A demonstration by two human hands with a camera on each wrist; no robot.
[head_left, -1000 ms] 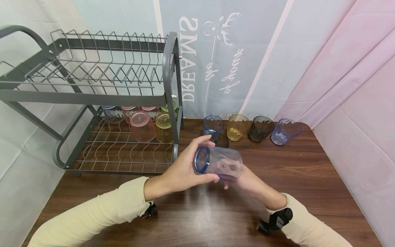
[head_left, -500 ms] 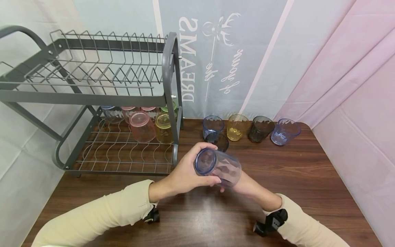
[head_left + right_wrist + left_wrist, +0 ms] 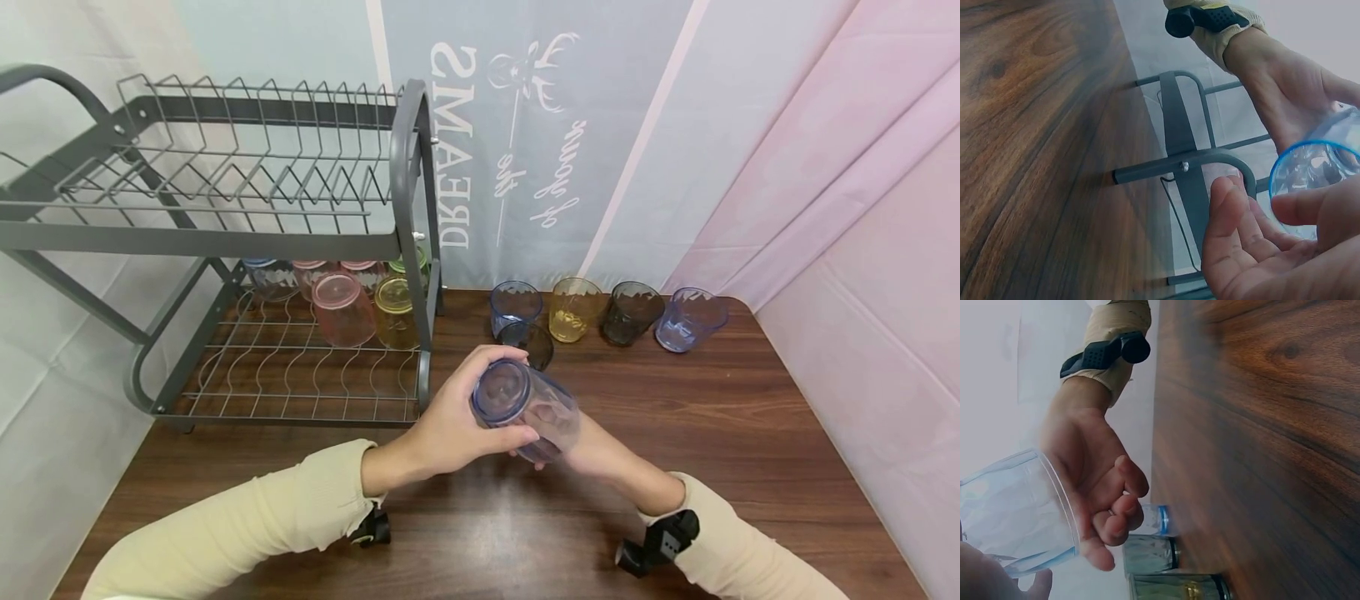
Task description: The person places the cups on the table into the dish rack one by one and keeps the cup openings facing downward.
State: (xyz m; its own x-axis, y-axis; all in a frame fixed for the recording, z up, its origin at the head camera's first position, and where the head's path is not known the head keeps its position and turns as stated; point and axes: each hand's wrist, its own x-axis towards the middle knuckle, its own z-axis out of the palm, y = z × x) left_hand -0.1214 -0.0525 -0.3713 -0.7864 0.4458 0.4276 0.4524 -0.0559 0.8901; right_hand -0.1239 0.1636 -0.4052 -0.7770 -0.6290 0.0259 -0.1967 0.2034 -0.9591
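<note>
A clear blue-tinted drinking glass (image 3: 501, 393) is held tilted above the table, base toward the left hand. My left hand (image 3: 453, 421) grips it around the base end, thumb on the near side, fingers on the far side. My right hand (image 3: 596, 446) is at the rim end, partly seen through the glass. In the right wrist view the right hand's fingers (image 3: 1225, 219) are loosely bent beside the blue rim, and its thumb overlaps the mouth of the glass. In the left wrist view the right palm lies behind the glass (image 3: 1016, 512); whether it touches the rim I cannot tell.
A grey two-tier dish rack (image 3: 202, 242) stands at left, with several upside-down coloured glasses (image 3: 343, 310) on its lower shelf. Along the back wall stand a blue glass (image 3: 516, 304), a yellow glass (image 3: 573, 312), a dark glass (image 3: 632, 315) and another blue glass (image 3: 690, 321). Another dark glass (image 3: 528, 343) stands just beyond my hands.
The held glass has turned so its base faces the head camera more and its rim end points lower right. Both hands have shifted slightly; the left still grips the base end.
</note>
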